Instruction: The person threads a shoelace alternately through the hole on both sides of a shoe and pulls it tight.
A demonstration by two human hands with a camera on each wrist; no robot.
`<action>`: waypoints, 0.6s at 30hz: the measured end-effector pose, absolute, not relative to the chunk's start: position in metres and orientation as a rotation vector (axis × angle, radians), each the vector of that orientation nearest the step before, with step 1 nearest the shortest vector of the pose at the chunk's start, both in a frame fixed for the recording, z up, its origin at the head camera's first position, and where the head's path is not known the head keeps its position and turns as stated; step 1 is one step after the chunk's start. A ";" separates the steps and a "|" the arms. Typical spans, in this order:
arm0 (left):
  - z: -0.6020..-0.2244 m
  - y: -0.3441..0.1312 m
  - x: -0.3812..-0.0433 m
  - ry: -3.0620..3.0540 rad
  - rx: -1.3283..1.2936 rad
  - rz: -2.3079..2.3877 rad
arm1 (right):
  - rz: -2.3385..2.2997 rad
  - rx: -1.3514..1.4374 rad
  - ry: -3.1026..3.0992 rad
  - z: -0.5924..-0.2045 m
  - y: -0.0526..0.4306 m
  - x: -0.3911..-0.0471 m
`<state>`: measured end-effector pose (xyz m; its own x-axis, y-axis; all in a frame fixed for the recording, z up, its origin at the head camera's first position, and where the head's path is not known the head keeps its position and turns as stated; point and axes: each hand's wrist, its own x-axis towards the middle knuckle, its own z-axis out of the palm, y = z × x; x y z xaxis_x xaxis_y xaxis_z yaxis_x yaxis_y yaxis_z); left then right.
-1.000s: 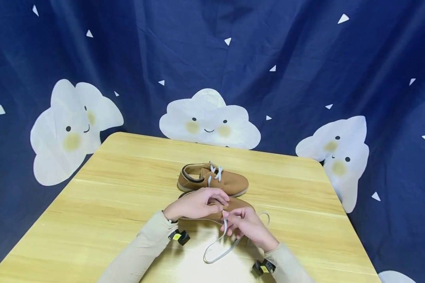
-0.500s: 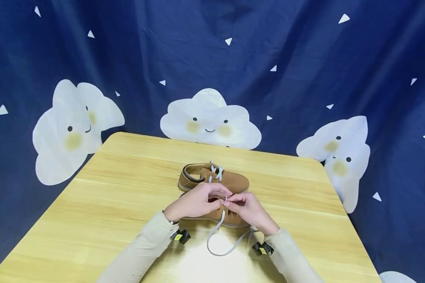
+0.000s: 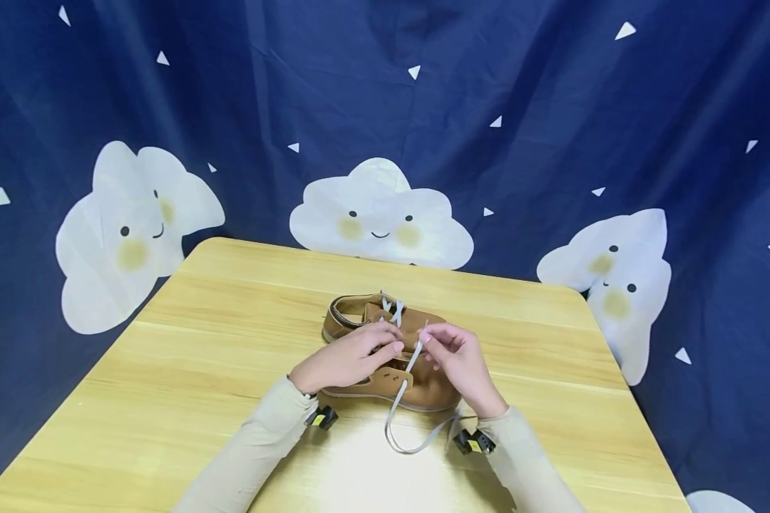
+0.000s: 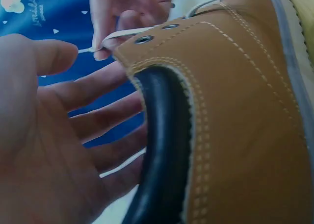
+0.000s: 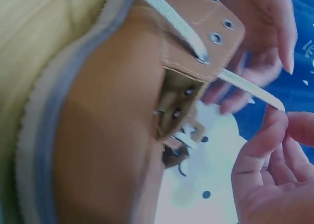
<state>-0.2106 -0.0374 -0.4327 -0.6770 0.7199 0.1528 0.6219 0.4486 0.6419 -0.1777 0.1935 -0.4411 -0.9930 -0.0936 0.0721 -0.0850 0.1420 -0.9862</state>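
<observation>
A brown shoe (image 3: pixel 439 388) lies nearest me, toe to the right, with a pale shoelace (image 5: pixel 252 89) running through the front eyelet of its near flap. My right hand (image 3: pixel 462 363) pinches the lace's end between thumb and forefinger, above the shoe, and draws it taut from under the flap. My left hand (image 3: pixel 349 358) is over the shoe's opening. In the left wrist view its thumb stands apart and its fingers extend behind the collar (image 4: pixel 169 136), tips partly hidden. The lace's other length loops onto the table in front of the shoe.
A second brown shoe (image 3: pixel 343 329), laced with pale crossed lace, stands just behind the first. Both are on a wooden table (image 3: pixel 167 399). A dark blue curtain (image 3: pixel 520 85) with clouds hangs behind the table.
My right hand has gone from below the flap to above the shoe, lifting the lace end up and away. My left hand has let go near the flap and drawn slightly back. The loop shrank.
</observation>
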 end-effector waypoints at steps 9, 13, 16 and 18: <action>-0.438 -0.030 -0.207 2.614 1.171 0.813 | -1.876 -0.078 2.293 -0.449 0.202 -0.183; -0.439 -0.031 -0.208 2.625 1.136 0.829 | -1.739 -0.156 2.223 -0.455 0.207 -0.185; -0.438 -0.031 -0.208 2.632 1.126 0.852 | -1.656 -0.174 2.202 -0.457 0.208 -0.187; -0.438 -0.031 -0.207 2.632 1.121 0.864 | -1.606 -0.172 2.213 -0.458 0.207 -0.189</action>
<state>-0.2075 -0.0312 -0.4381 -0.7087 0.7008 0.0811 0.6126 0.5544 0.5633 -0.1886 0.2066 -0.4580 -0.9128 -0.3268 -0.2449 0.1316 0.3324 -0.9339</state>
